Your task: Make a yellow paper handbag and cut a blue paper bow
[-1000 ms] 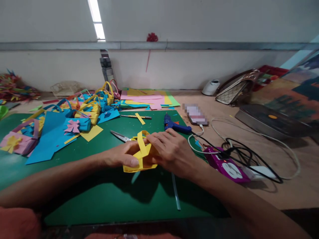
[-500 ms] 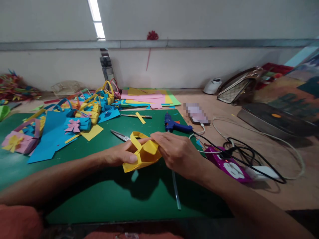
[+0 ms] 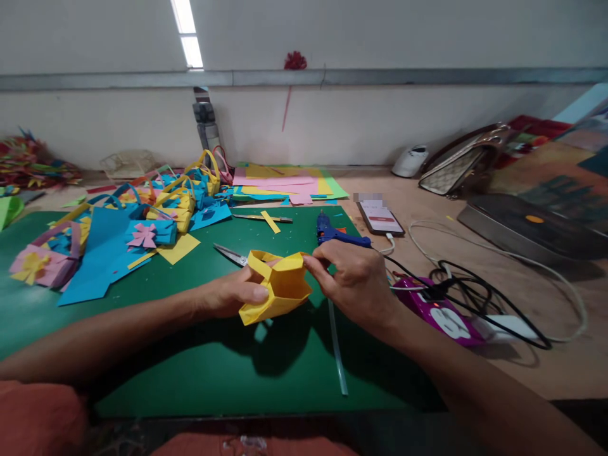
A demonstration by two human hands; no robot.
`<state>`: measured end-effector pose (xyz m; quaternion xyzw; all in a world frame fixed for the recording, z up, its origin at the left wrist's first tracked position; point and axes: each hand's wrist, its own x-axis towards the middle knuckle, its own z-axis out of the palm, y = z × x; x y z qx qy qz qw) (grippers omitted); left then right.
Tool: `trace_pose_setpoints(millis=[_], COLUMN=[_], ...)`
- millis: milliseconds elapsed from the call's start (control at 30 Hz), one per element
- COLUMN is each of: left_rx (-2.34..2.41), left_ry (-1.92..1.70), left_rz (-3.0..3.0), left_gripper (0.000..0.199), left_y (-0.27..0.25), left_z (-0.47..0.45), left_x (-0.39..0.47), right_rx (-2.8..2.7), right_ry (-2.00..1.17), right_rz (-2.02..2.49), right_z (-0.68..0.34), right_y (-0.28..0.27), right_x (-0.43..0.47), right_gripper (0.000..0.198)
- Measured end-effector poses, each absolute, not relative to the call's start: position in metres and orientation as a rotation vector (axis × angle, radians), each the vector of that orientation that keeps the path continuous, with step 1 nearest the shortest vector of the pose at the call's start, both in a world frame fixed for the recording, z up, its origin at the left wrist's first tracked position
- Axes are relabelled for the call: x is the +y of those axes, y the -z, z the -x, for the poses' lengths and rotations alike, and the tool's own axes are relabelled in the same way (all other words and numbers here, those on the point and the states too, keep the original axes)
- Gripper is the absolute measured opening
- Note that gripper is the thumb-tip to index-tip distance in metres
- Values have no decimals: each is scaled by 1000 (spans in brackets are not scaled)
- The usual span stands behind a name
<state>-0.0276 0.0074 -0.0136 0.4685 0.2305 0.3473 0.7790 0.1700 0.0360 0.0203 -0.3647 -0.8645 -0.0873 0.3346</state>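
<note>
A small yellow paper basket (image 3: 285, 285) is tilted above the green mat, its open mouth facing me. My left hand (image 3: 237, 292) grips its left side, thumb in front and the other fingers hidden behind. With thumb and fingertips, my right hand (image 3: 354, 272) pinches the basket's upper right corner. Scissors (image 3: 231, 254) lie just behind my left hand, their handles hidden by hand and basket. Beyond my right hand rests a blue hot glue gun (image 3: 339, 233). A clear glue stick (image 3: 337, 348) reaches toward me from under that hand.
Finished paper baskets (image 3: 175, 206) and blue sheets (image 3: 95, 253) crowd the left. A cutter knife (image 3: 263, 218) and a yellow strip (image 3: 270, 221) lie at the back of the green mat (image 3: 190, 373). At right are a phone (image 3: 380, 216), a purple power strip (image 3: 441, 316) and tangled cables.
My right hand has shifted slightly right, and the yellow flap at the basket's mouth has been opened outward, showing more of the inside. The left hand keeps its hold.
</note>
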Motion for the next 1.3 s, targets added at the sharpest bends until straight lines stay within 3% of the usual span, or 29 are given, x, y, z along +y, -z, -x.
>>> trace_pose_setpoints(millis=[133,333,567,767,900,967,1300], left_rx=[514,523,628,729,513,473,650], left_ry=[-789,-802,-847,-867,-863,-814,-665], left_rz=[-1010,-996,-994,-1132,-1217,-1334,-1490], left_gripper=[58,61,53,60,88,92,70], left_y=[12,15,13,19,15,10,5], left_z=[28,28,23,20,17,16,22], left_x=[9,11,11,10,10,9,10], right_rx=[-2255,-2230,-2275,-2287,-2216,-2177,-2133], right_ry=[-7,-386,-838,-1134,-1244,-1269,-1348], right_rz=[967,969,724,793,761,752,688], right_z=[-169,-167,-162,-157,-159,-160,-158], right_y=[-23,-31,-32,-31,-33,-35,-42], right_x=[29,28,22,19,19,20,16], right_gripper=[21,35,7,4,5,5,13])
